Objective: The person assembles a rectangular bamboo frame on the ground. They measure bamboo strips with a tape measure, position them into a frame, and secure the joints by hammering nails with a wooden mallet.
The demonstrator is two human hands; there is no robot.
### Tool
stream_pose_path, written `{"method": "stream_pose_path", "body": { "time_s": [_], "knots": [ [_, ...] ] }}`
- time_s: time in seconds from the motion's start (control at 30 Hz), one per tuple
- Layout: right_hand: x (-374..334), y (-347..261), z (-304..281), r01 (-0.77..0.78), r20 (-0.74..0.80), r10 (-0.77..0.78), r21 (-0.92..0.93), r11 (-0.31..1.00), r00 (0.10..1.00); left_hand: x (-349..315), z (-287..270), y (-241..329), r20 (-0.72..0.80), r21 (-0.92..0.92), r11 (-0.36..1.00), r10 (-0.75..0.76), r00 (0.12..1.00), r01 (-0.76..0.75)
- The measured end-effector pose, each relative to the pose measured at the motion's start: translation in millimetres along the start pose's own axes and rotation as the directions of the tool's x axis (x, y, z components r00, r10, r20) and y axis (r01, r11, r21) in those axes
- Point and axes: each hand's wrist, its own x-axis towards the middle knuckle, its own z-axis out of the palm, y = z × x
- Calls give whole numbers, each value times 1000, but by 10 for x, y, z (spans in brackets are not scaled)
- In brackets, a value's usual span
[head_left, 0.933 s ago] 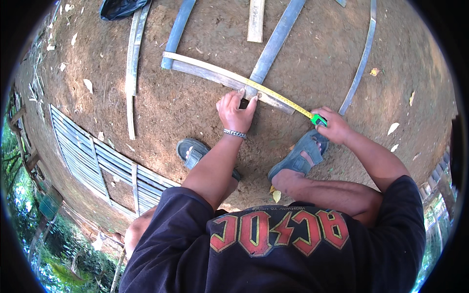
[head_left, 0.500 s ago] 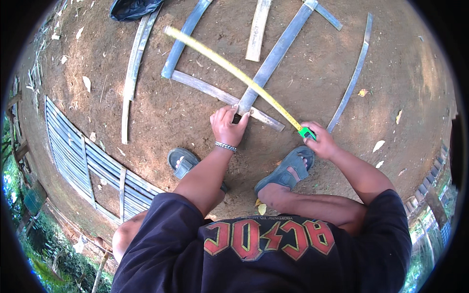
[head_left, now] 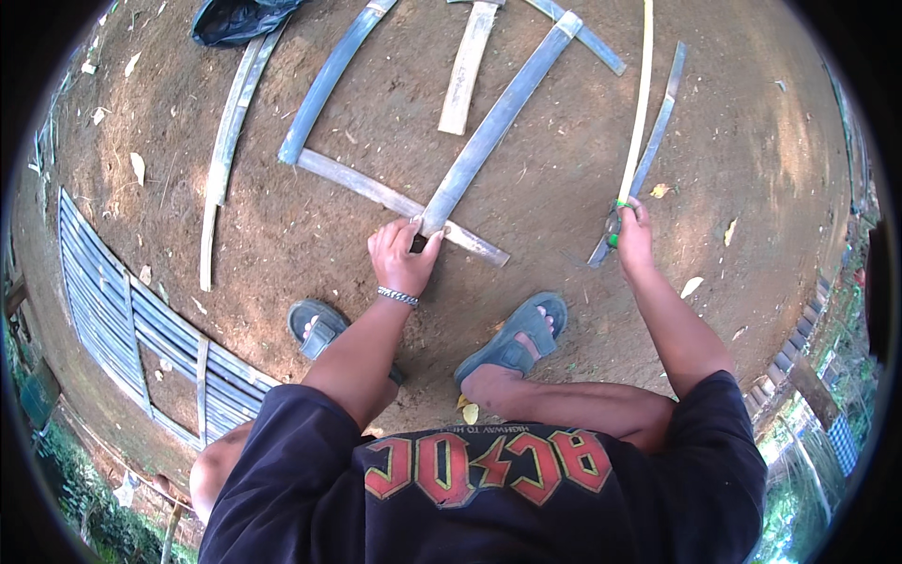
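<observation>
My left hand (head_left: pixel 404 258) pinches the near end of a long grey bamboo slat (head_left: pixel 503 117), thumb on one side and fingers on the other. That end lies across a shorter bamboo crosspiece (head_left: pixel 362 185) on the ground. Something dark shows under the palm, too hidden to name. Out to the right, my right hand (head_left: pixel 636 235) is closed around a green tape measure (head_left: pixel 614 239). Its yellow tape (head_left: pixel 642 103) runs out away from me, past the frame's upper edge, over a narrow loose slat (head_left: pixel 662 122).
Another slat (head_left: pixel 334 80) meets the crosspiece's left end. A pale wooden piece (head_left: pixel 470 70) lies between the long slats. A black plastic bag (head_left: pixel 240 21) and a split strip (head_left: pixel 230 141) are at far left, a slatted bamboo panel (head_left: pixel 132 291) nearer. My sandals (head_left: pixel 512 338) stand close by.
My right hand has moved right and farther out with the tape measure. The tape, which slanted left over the slats, now points straight away from me. My left hand stays at the slat's end.
</observation>
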Motion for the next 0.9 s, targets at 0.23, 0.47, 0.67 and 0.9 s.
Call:
{"method": "stream_pose_path", "body": {
  "time_s": [0.23,0.47,0.67,0.9],
  "knots": [
    [-55,-131,60,17,-40,-22,-113,993,999,15,-13,22,-11,-14,1000,1,1000,-1],
    [250,-287,119,95,-134,-126,-216,972,983,34,-29,52,17,-15,1000,-24,1000,24],
    [122,-620,317,451,32,-752,-817,360,658,52,-77,57,-2,-22,999,-31,1000,31],
    [-244,-966,1364,895,593,-705,-425,137,390,38,-93,47,3,-43,998,-46,999,46]
  ]
}}
